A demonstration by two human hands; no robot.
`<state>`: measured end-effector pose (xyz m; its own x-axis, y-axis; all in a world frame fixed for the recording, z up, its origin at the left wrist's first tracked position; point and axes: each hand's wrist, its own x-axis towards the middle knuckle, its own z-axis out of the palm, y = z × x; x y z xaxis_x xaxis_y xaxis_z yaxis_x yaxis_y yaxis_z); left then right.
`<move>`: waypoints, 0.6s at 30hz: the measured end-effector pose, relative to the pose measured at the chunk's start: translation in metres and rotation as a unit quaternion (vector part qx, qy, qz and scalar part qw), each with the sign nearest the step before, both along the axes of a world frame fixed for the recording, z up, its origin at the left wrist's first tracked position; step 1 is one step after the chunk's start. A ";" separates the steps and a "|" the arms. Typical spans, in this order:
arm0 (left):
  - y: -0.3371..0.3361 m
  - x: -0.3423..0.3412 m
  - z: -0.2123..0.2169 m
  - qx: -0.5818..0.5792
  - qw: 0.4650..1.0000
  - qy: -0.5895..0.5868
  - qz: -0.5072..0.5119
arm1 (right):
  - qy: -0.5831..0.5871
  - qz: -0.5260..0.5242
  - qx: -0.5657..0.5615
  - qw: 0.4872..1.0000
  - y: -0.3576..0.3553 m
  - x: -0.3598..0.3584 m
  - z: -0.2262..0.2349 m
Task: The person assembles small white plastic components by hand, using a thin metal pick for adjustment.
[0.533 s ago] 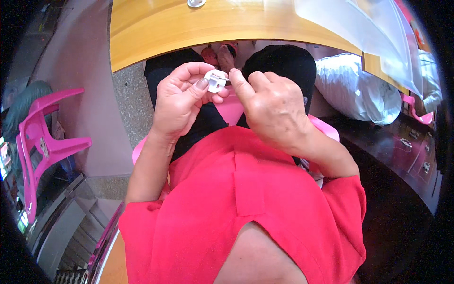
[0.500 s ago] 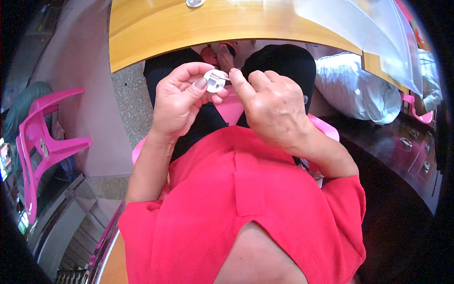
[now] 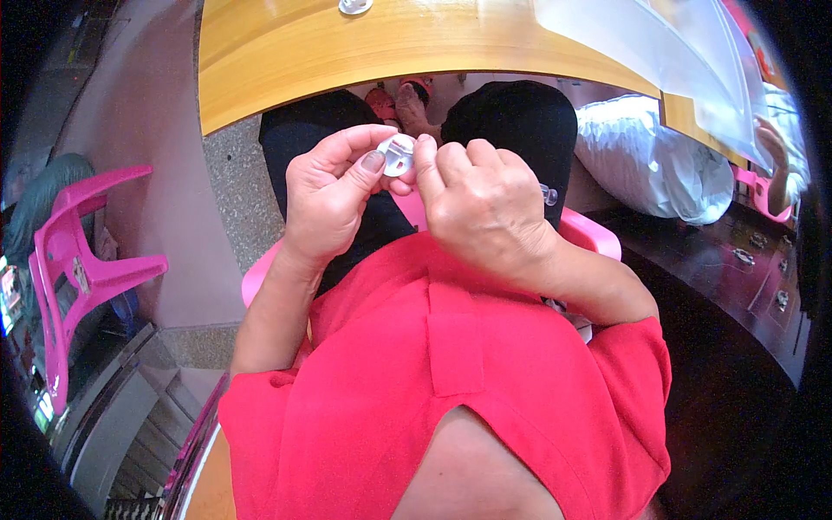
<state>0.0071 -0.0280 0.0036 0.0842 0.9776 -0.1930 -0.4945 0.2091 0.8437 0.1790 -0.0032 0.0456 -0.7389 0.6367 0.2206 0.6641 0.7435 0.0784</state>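
Note:
Over my lap, my left hand [image 3: 334,186] pinches a small round white plastic part [image 3: 399,156] between thumb and fingers, its recessed side showing. My right hand [image 3: 485,191] is closed, with its index finger against the part's right edge. From behind this hand juts the clear handle end of a screwdriver [image 3: 549,194]; the fingers hide the shaft and tip. Another white round part [image 3: 354,6] lies on the wooden table's far side.
The yellow wooden table [image 3: 286,74] curves ahead, with a translucent plastic sheet or bin [image 3: 624,43] at its right. A white sack [image 3: 654,160] stands below. Another person's hand [image 3: 773,143] shows at far right. A pink chair [image 3: 78,260] is at left.
My right hand has turned and come closer to the white part, covering the thin metal shaft. More of the clear handle shows. At far right, the other person's hand has risen.

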 end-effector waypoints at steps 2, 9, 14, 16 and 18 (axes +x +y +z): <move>0.000 -0.004 -0.001 0.013 1.000 0.002 -0.008 | 0.001 0.018 -0.001 1.000 0.001 0.000 0.002; 0.002 -0.008 0.004 0.013 0.998 -0.018 -0.058 | 0.039 0.019 -0.047 0.998 -0.001 0.005 0.007; 0.001 -0.013 0.009 -0.011 0.996 -0.046 -0.076 | 0.063 -0.044 -0.084 0.993 -0.006 0.004 0.024; -0.001 -0.014 0.009 -0.005 0.996 -0.039 -0.081 | 0.078 -0.058 -0.109 0.989 -0.007 0.005 0.030; -0.002 -0.014 0.011 0.005 0.996 -0.039 -0.081 | 0.077 -0.037 -0.104 0.991 -0.008 0.006 0.032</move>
<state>-0.0074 -0.0300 0.0148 0.2559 0.9515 -0.1707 -0.5194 0.2842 0.8059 0.1846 -0.0115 0.0777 -0.6564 0.7311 0.1861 0.7093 0.6821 -0.1778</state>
